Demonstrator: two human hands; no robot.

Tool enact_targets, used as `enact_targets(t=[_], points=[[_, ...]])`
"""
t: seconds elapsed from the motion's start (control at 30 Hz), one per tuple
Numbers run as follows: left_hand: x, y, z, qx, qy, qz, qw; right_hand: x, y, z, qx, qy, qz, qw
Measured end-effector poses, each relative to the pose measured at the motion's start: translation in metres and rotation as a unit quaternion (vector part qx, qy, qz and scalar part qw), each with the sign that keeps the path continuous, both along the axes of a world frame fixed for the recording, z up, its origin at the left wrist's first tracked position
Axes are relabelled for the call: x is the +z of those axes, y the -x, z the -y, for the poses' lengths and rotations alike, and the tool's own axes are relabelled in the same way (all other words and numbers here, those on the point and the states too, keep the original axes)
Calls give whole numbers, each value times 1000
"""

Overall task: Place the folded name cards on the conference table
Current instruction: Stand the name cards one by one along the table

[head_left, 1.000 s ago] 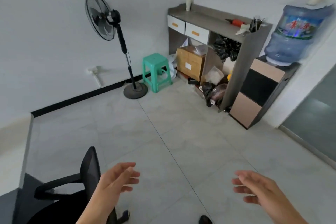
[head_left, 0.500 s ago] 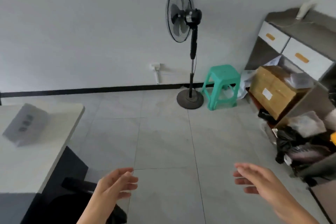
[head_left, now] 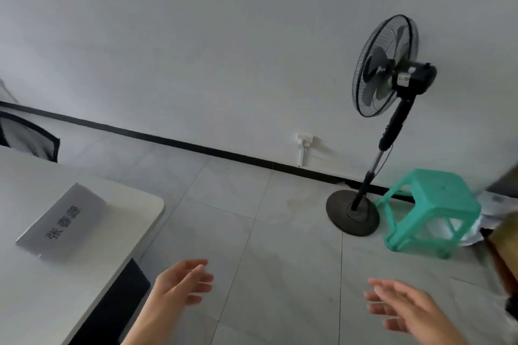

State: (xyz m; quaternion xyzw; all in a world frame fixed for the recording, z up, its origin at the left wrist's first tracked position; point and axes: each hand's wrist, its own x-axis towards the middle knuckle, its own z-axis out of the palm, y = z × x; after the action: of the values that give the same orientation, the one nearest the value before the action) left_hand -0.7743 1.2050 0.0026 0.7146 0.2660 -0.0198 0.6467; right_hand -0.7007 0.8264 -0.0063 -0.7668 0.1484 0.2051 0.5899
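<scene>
Over the floor beside the worktop, my left grip and right grip hung spread, empty; a careless swing could have toppled the folded name card standing near its corner.

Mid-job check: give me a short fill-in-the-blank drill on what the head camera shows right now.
1. The left hand and right hand both hold ____.
2. On the table stands ____ name card.
3. The stool beside the fan is ____ in colour.
Missing words: nothing; one; green.
</scene>
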Motion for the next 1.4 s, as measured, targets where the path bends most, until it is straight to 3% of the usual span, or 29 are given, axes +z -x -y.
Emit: enact_targets(t=[0.2,0.47,0.7,1.0,1.2,1.4], points=[[23,-109,-31,11,4,28,1000,10,-145,-49,47,-11,-2,999],[-1,-185,-88,200,8,-38,979,-25,-343,-154,207,-2,-16,978],[-2,-200,-103,363,16,-44,930,-10,-458,-282,391,3,-3,920],[-13,-143,-152,555,35,-62,829,-16,-455,-477,569,0,-7,822],[-13,-117,-236,577,6,-48,816,-12,-420,-572,605,18,1,796],[-8,-81,-314,600,-26,-35,799,0,-371,-679,667,28,22,744]])
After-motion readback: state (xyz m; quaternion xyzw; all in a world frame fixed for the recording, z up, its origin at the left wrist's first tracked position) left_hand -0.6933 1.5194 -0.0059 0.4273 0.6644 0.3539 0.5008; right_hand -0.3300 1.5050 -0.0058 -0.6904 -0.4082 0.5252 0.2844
